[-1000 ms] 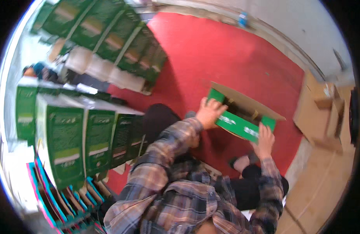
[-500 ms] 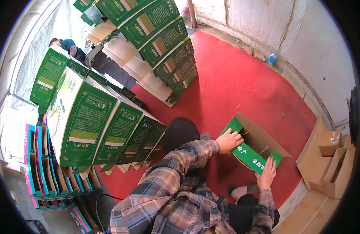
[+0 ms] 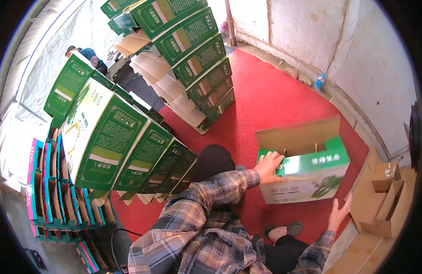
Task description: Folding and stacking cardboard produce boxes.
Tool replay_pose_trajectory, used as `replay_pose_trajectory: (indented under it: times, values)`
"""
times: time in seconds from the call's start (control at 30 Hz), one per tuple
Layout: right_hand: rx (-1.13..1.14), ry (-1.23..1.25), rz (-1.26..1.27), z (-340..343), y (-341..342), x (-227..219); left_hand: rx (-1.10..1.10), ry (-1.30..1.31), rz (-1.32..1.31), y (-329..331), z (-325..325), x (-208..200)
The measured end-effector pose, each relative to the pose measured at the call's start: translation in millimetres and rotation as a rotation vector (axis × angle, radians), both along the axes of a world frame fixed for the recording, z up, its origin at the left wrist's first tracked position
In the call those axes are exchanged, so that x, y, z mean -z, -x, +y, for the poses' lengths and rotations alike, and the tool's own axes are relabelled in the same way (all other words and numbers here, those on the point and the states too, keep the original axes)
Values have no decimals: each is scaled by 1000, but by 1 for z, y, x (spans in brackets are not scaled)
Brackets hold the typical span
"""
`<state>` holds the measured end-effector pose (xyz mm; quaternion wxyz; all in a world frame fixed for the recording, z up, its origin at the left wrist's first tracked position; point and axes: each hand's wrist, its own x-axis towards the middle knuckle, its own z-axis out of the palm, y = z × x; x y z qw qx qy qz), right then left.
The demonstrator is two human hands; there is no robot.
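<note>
A green and white gift carton (image 3: 307, 187) stands in front of me on the red floor covering, its brown inside showing and one flap raised at the far side. Two bits of yellow cord show inside it. My left hand (image 3: 269, 167) grips the carton's near left corner, fingers over the green edge and thumb against the pale front. Apart from the carton, my right hand (image 3: 340, 213) is held out at the right with its fingers spread and nothing in it. It is nearest to the open brown cardboard box (image 3: 371, 201).
Tall stacks of green cartons rise at my left (image 3: 111, 150) and further back (image 3: 188, 45). Pink and blue trays (image 3: 53, 205) pile up at the far left. A water bottle (image 3: 319, 81) stands by the wall. Another person (image 3: 87, 55) crouches at the back left.
The carton has tipped so its pale front now faces me and its flap stands up. My right hand has let go of it and moved right and down. My left hand keeps its hold.
</note>
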<state>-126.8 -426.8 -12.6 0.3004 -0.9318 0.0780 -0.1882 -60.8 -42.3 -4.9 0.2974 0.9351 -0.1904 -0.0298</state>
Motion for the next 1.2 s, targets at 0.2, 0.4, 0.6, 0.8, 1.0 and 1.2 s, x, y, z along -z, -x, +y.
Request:
replay_pose_trajectory:
  times: [0.2,0.4,0.6,0.8,1.0,1.2]
  values:
    - [45,-177,29,-21,3,14,-244,507,-124,7,31,-108]
    - [-60,-70,91,-14,-2,19,-363,1187,69,66,107,-264]
    - [-105,-26,170,-4,-7,20,-597,1138,-569,149,204,-384]
    - [-94,-6,257,7,1,14,-605,1145,-538,250,298,-447]
    - [-142,-8,319,11,-5,18,-876,1099,-574,327,359,-426]
    - [-155,12,366,9,-4,20,-874,1165,-484,344,413,-385]
